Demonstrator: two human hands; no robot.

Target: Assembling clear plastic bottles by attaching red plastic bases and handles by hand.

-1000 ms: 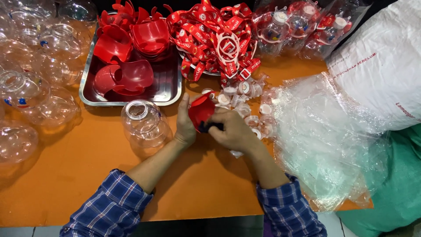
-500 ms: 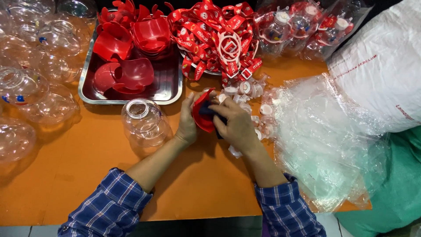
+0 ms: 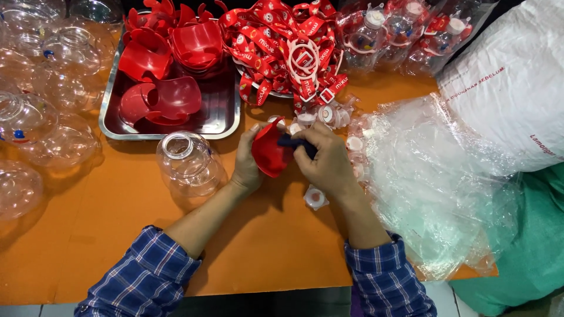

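Bright, even overhead light, soft shadows, glare on clear plastic, mostly sharp.

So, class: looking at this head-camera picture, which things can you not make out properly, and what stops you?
- Dark piece against the red plastic part: mostly covered by the right hand; its kind is unclear.
- Left hand: its palm is hidden behind the red part.
- Clear bottles: cut off by the left edge.
- Small caps: too small for detail.

Tray (image 3: 111,126) behind jar (image 3: 189,167), left of straps (image 3: 288,47); bags (image 3: 435,188) right, all on table (image 3: 117,246)
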